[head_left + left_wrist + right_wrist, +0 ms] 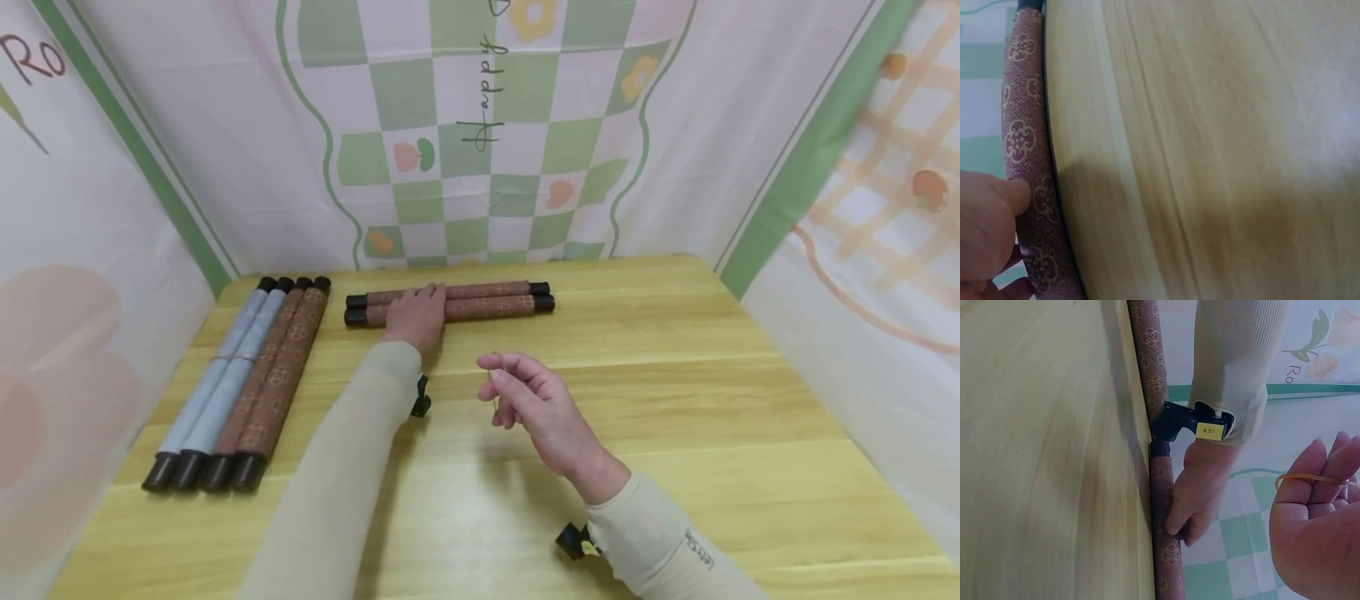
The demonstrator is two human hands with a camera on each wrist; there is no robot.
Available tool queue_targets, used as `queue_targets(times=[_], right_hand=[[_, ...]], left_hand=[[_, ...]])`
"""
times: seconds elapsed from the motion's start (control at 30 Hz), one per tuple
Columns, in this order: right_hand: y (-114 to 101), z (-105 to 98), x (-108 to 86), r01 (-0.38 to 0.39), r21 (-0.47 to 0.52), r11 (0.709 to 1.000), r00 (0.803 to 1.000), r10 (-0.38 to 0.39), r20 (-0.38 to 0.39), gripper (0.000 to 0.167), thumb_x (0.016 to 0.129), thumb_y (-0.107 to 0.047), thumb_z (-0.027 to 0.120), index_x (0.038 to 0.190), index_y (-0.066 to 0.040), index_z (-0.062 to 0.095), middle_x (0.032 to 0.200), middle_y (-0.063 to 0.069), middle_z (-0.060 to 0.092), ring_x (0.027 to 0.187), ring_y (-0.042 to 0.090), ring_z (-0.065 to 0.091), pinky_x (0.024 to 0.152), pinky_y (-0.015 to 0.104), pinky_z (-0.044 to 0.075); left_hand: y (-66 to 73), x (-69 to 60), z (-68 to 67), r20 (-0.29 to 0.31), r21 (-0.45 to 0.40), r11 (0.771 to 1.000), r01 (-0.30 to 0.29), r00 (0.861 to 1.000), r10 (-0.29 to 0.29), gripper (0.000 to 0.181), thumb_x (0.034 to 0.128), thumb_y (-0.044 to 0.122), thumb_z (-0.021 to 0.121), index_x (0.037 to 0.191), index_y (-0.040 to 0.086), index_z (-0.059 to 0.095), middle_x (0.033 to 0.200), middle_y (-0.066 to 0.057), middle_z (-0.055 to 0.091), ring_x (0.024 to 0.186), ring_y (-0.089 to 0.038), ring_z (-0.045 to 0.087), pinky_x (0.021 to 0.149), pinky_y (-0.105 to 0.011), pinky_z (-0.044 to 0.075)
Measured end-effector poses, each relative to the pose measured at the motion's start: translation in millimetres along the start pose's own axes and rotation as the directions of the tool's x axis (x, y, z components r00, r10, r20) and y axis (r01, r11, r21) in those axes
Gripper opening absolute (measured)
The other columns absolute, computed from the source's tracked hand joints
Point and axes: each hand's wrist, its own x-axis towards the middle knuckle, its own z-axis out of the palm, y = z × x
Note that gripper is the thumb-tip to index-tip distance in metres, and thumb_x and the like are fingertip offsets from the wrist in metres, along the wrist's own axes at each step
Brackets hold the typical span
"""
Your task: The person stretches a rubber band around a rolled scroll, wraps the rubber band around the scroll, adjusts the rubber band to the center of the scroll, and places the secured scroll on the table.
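Note:
Two brown patterned scrolls (491, 309) with black end knobs lie side by side across the back of the table. My left hand (417, 318) reaches over both and grips them near their left part. In the left wrist view its thumb presses the side of the nearer scroll (1021, 140), with fingertips curled below. Above the table, nearer to me, my right hand (543, 408) pinches a thin yellowish rubber band (491, 392). The right wrist view shows that rubber band (1310, 478) looped at the fingers, apart from the scrolls.
At the left of the wooden table (675, 392), two light-blue scrolls (225, 375) and two brown scrolls (281, 375) lie alongside each other, with a thin band (234, 357) across the blue ones. A printed cloth (465, 125) hangs behind the table's back edge.

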Motion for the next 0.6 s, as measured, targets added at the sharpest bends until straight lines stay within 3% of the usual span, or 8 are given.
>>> queue_targets(times=[0.17, 0.6], right_hand=[[0.1, 1.7, 0.4, 0.005, -0.005, 1.000, 1.000, -0.005, 0.012, 0.028, 0.109, -0.021, 0.053, 0.130, -0.006, 0.062, 0.097, 0.000, 0.070, 0.067, 0.010, 0.057, 0.068, 0.029, 0.056], [1.2, 1.0, -0.2, 0.002, -0.002, 1.000, 1.000, -0.002, 0.014, 0.026, 0.109, -0.021, 0.052, 0.129, -0.007, 0.062, 0.097, 0.000, 0.070, 0.067, 0.010, 0.057, 0.068, 0.030, 0.057]], left_hand=[[1.5, 2.6, 2.2, -0.037, 0.019, 1.000, 0.023, 0.999, -0.022, 0.052, 0.1108, 0.006, 0.043, 0.162, 0.012, 0.036, 0.163, -0.011, 0.042, 0.145, -0.040, 0.042, 0.118, -0.058, 0.038], [6.0, 2.4, -1.0, -0.037, 0.017, 0.998, 0.054, 0.998, -0.054, 0.041, 0.1130, 0.012, 0.039, 0.153, 0.013, 0.047, 0.156, -0.008, 0.047, 0.137, -0.039, 0.047, 0.110, -0.057, 0.045]])
